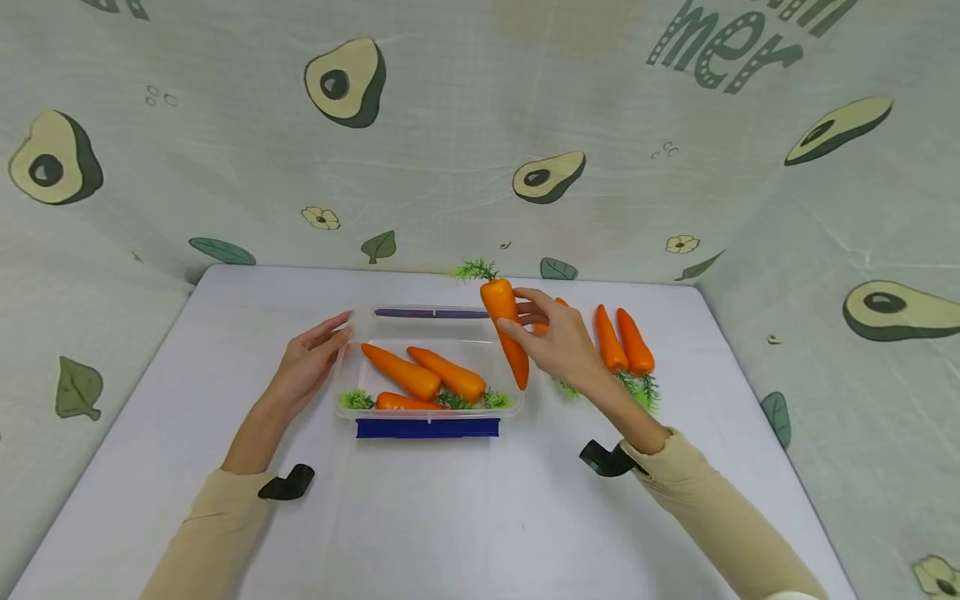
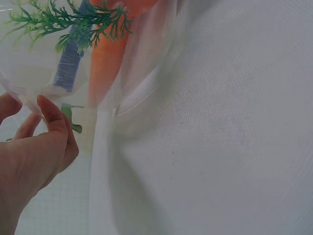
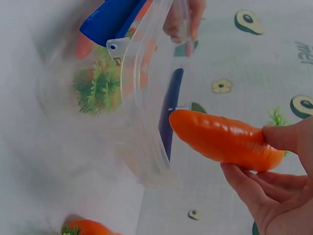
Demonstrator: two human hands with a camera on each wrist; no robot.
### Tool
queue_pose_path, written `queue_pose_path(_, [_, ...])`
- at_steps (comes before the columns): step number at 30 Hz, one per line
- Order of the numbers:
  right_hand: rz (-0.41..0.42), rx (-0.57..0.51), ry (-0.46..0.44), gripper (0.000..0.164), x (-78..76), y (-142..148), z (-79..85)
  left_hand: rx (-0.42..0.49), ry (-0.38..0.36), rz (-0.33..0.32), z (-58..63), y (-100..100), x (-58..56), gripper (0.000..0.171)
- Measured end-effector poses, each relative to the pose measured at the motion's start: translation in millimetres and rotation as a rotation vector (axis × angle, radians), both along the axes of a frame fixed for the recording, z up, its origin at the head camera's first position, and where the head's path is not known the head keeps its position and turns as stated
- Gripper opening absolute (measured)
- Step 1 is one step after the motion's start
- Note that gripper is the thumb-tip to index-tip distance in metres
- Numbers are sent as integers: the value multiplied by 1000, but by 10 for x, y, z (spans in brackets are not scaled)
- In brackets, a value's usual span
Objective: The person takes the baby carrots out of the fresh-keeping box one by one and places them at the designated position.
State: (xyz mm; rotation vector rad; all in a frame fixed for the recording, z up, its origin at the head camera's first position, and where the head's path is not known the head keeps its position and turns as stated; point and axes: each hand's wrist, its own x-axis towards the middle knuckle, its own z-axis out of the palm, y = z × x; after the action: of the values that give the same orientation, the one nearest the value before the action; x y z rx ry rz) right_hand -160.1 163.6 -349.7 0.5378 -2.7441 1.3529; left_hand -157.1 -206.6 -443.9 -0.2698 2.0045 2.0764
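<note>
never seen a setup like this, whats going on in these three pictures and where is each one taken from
There is no machine here, only a person's two bare hands. The head camera gives the wide picture, looking forward and down. The other two come from cameras on the wrists, each watching its own hand.

On the white table stands a clear container with a blue flap at its front and carrots inside. More carrots lie to its right. The left hand holds the container's left rim. The right hand holds one carrot up near the container's right end.
</note>
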Motion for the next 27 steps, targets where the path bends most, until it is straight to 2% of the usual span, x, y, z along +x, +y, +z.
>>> queue_pose_path(5, [-61, -9, -18, 54, 97, 180, -35, -15, 1, 2, 2, 2, 4, 61])
queue_pose_path(13, [-125, 0, -59, 56, 254, 473, -185, 4, 2, 12, -9, -5, 3, 61])
queue_pose_path(27, [-205, 34, -153, 60, 522, 702, -624, -6, -6, 11, -22, -7, -5, 63])
